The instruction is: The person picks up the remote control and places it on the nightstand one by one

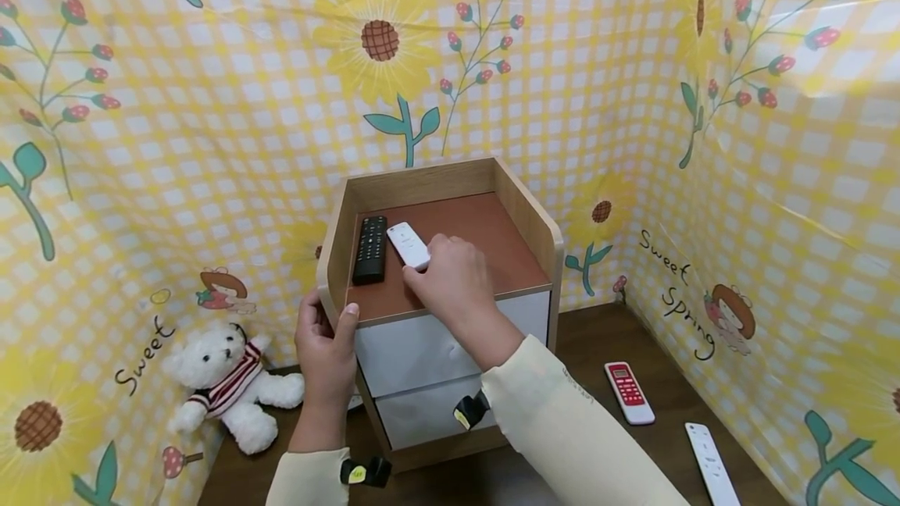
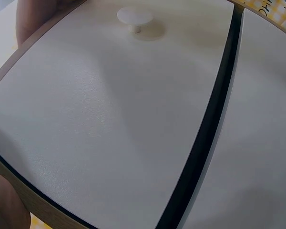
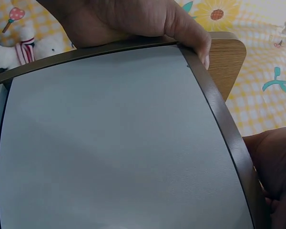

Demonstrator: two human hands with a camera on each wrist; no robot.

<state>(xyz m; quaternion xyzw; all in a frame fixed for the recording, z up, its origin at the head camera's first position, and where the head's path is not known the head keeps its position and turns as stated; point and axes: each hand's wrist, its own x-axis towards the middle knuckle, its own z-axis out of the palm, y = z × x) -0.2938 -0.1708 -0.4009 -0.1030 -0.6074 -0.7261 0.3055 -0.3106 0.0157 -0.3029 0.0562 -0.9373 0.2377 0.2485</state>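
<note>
A small wooden cabinet with a brown top and two white drawer fronts stands in the middle. My left hand grips its left side panel, thumb at the front edge, as the right wrist view also shows. On the top, my right hand holds the near end of a white remote control, which lies slanted; the fingers partly hide it. Left of that remote, a black remote control lies along the left panel. A round white knob sits on one drawer front in the left wrist view.
A red-and-white remote control and a long white remote lie on the dark wooden table at right. A white teddy bear in a striped top sits at left. Yellow checked cloth surrounds the table.
</note>
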